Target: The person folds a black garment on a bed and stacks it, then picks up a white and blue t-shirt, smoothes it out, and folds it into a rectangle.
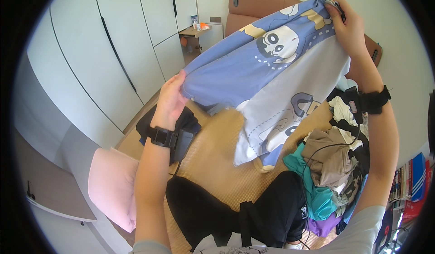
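A blue and pale grey cloth garment [234,72] with cartoon prints is stretched between my two hands above the bed mat. My left hand [171,94] pinches its lower left edge. Raised at the upper right, my right hand [350,24] grips a bunched corner. The pale part droops towards the woven mat [217,142], and a blue end with a yellowish cuff hangs below it. Which part of the garment each hand holds is hard to tell. Both wrists carry black strapped devices with cables.
Rumpled clothes [326,155] in brown, teal, black and purple lie piled at my right. Dark folded cloth [187,121] rests beyond my left wrist. A pink cushion [114,186] is at the left. White wardrobes [112,33], a brown headboard [265,2] and books [402,182] surround the bed.
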`<state>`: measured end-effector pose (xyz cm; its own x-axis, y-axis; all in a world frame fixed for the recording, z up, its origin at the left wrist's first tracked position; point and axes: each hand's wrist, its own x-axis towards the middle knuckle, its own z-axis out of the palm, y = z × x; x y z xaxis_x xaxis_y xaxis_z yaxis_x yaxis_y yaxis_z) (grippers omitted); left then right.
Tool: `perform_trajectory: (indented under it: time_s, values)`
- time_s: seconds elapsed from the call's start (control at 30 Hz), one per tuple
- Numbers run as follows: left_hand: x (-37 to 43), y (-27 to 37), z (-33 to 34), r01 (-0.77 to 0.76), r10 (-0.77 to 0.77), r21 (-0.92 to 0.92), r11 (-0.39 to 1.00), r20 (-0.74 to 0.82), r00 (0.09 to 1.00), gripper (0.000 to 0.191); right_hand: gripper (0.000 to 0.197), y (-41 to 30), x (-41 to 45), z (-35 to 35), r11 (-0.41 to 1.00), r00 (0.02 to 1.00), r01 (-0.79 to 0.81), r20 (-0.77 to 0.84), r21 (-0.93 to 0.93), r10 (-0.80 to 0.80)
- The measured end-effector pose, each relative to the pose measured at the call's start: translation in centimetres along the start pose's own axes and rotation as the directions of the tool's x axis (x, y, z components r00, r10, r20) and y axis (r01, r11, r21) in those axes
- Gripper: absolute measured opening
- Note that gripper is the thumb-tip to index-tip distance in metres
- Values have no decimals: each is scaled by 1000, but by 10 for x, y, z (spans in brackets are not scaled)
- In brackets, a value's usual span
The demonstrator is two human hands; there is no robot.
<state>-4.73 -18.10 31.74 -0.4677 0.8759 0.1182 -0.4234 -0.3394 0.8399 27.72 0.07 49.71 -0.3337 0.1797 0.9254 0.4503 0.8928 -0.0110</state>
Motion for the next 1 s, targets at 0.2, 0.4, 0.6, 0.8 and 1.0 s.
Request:
perform_trajectory:
  time_s: [0.2,0.4,0.6,0.8,1.0]
  values:
    - [5,9,-4,-178,189,170,969,-49,981,18,17,-4,-1,5,1000,1000,-23,-10,-20,22]
    - [3,18,5,-223,242,136,965,-141,960,18,20,3,-3,4,995,994,-100,57,25,98]
    - [8,27,-3,-181,192,97,979,-120,974,20,20,-1,-2,4,986,982,-163,100,43,158]
    - [-6,20,13,-215,221,69,974,-108,969,21,21,3,-11,0,980,978,-196,87,38,192]
    - [4,-20,-8,-75,85,65,995,-169,982,19,17,-27,-16,5,992,995,-100,18,75,99]
